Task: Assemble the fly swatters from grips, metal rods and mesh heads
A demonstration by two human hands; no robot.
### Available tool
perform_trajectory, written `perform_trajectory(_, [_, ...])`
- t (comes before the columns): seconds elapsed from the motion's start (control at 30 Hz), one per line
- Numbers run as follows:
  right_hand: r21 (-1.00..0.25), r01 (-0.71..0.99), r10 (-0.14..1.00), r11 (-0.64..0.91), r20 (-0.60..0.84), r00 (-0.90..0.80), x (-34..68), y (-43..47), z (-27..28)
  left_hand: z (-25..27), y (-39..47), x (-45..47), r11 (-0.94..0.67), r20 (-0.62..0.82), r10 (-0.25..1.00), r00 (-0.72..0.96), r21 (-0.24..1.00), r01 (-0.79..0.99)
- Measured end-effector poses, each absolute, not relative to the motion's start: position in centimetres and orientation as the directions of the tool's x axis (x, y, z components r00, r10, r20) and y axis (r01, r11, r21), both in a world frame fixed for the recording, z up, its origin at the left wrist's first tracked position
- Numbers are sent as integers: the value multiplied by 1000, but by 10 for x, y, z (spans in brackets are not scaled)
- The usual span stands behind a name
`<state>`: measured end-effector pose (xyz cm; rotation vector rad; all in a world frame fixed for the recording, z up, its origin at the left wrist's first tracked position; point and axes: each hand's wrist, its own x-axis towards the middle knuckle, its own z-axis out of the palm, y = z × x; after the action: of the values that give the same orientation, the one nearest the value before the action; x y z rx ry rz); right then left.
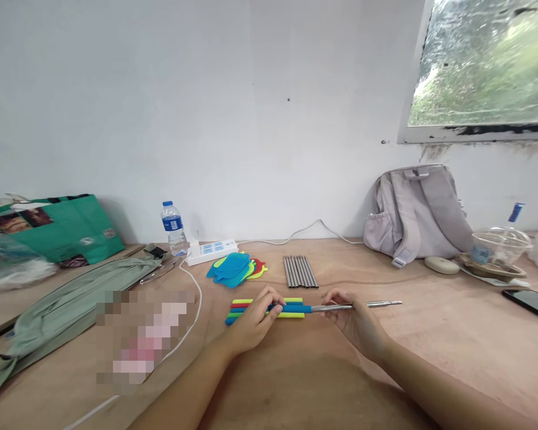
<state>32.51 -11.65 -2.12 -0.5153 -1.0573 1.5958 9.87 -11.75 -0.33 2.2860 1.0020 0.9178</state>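
My left hand [260, 313] pinches a blue tube-shaped grip [298, 309] between thumb and fingers. From the right end of this grip a shiny metal rod [383, 304] runs level to the right, thinner at its far end. The fingers of my right hand [350, 316] are closed around the middle of the rod. Under and behind my left hand lie several coloured tubes [293, 315] in yellow, red, blue and green, partly hidden by it. Farther back, a row of short metal rods [300, 272] lies side by side. Left of them is a pile of flat blue, yellow and red mesh pieces [233, 269].
A white power strip [213, 251] and a water bottle [174, 227] stand near the wall; a white cable [196, 307] crosses the left side. At right are a grey backpack [424, 215], a plastic cup [497, 248] and a phone [531, 303]. A green bag [85, 230] stands far left.
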Motion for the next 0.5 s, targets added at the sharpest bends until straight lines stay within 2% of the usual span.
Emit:
perform_trajectory(0.33, [-862,-496,935,103,254,-247,326,-115,-20,2,-122,101,-624,404,772,490,631,462])
perform_trajectory(0.5, [-873,-483,937,68,222,-269,324,-117,-18,6,-129,103,-566,287,806,518,629,533])
